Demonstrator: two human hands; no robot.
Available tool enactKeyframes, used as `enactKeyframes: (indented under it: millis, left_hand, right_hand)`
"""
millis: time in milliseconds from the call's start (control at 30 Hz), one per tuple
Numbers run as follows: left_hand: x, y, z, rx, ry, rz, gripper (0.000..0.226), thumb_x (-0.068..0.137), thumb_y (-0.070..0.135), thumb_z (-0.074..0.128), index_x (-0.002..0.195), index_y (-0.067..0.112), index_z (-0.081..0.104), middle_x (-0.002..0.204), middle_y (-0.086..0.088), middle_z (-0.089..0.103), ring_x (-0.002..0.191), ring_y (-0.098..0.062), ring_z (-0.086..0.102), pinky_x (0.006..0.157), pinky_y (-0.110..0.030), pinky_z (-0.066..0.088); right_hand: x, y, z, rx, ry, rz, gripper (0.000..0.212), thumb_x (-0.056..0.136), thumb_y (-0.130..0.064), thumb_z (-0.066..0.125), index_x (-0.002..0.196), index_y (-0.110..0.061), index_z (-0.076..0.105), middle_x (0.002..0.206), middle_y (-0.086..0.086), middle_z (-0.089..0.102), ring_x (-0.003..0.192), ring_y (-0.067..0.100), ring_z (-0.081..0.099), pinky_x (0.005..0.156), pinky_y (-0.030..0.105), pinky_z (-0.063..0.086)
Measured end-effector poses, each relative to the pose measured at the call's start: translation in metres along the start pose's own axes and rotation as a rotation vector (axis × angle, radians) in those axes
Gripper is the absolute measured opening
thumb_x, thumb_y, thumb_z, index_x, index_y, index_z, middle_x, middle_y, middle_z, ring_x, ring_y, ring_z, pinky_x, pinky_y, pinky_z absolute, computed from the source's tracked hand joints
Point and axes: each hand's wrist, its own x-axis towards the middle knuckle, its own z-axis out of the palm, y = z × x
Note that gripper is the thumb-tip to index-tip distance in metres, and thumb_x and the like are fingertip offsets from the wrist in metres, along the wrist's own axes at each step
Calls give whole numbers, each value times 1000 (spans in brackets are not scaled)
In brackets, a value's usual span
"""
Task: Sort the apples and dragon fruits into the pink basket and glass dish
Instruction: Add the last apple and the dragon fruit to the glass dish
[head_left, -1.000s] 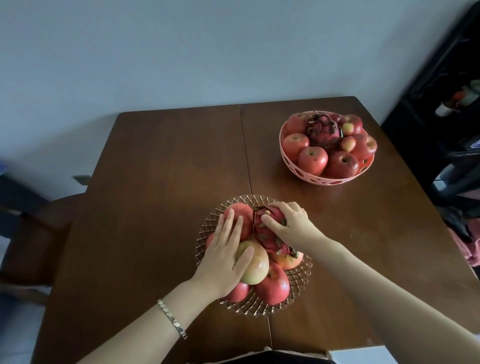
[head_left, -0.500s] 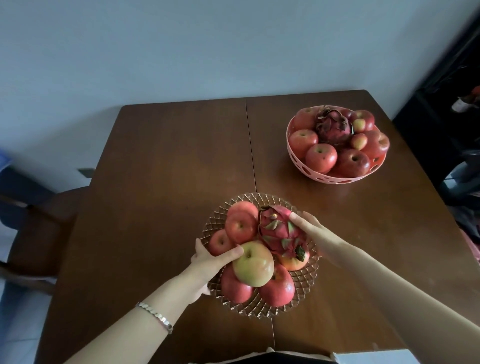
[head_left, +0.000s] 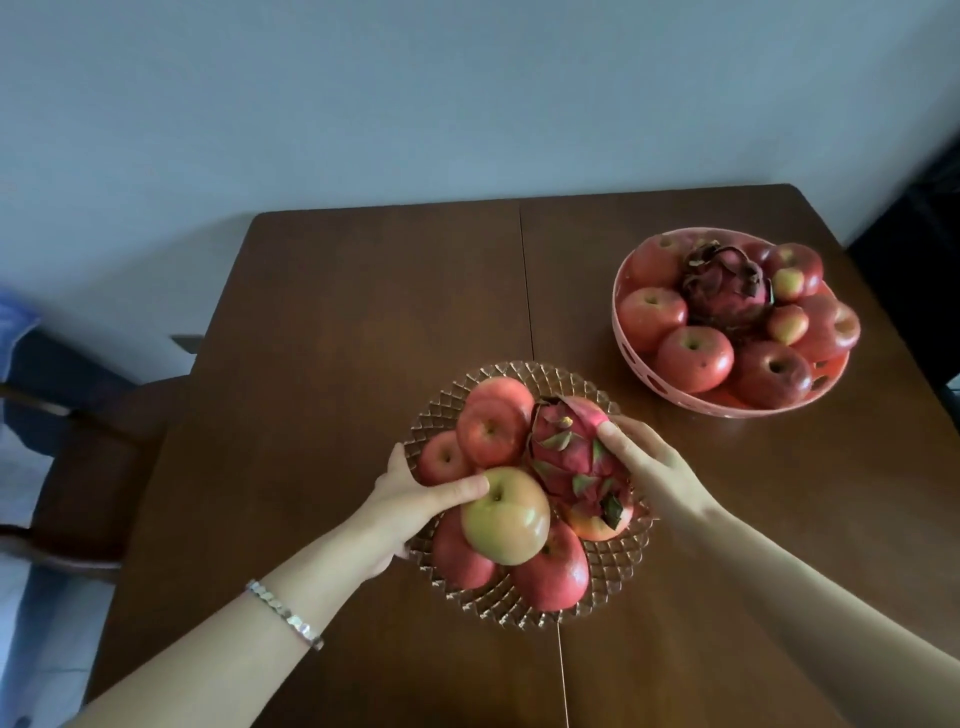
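Observation:
The glass dish (head_left: 524, 617) stands at the near middle of the table with several red apples, a yellow-green apple (head_left: 506, 515) and a pink dragon fruit (head_left: 563, 452) piled in it. My left hand (head_left: 405, 504) grips the dish's left rim, and its thumb lies against the yellow-green apple. At the right rim my right hand (head_left: 655, 467) grips the dish, with one digit pressed on the dragon fruit. The pink basket (head_left: 675, 396) sits far right, with several red apples and a darker dragon fruit (head_left: 727, 291) inside.
The brown wooden table (head_left: 337, 312) has a seam running down its middle. A wooden chair (head_left: 88, 467) stands off the left edge. Dark furniture borders the right side, and a pale wall rises behind the table.
Both hands slid off the top of the fruit pile down to the dish's left and right rims. The camera view shifted, so the dish and basket appear further right.

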Motion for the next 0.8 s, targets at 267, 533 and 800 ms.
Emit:
enactKeyframes:
  millis: [267, 533, 800]
  left_hand:
    - [68, 98, -33, 1, 4, 84, 147, 26, 59, 84, 148, 33, 6, 155, -6, 21, 138, -34, 28, 100, -68, 31]
    - [124, 137, -47, 23, -10, 100, 132, 28, 66, 82, 142, 30, 26, 148, -7, 36, 131, -35, 37, 98, -65, 36]
    - [141, 138, -50, -6, 71, 172, 108, 68, 52, 73, 148, 29, 5, 156, -7, 20, 140, -31, 24, 110, -60, 23]
  right_hand:
    - [99, -51, 17, -25, 129, -81, 70, 81, -54, 55, 139, -20, 38, 132, -3, 44, 115, 12, 44, 98, 27, 35]
    - [148, -58, 30, 0, 208, -82, 84, 66, -66, 65, 134, -22, 44, 131, 2, 55, 118, 20, 53, 105, 39, 41]
    - [155, -61, 36, 52, 281, -78, 78, 74, -57, 64, 137, -20, 39, 136, 7, 49, 120, 21, 50, 95, 28, 40]
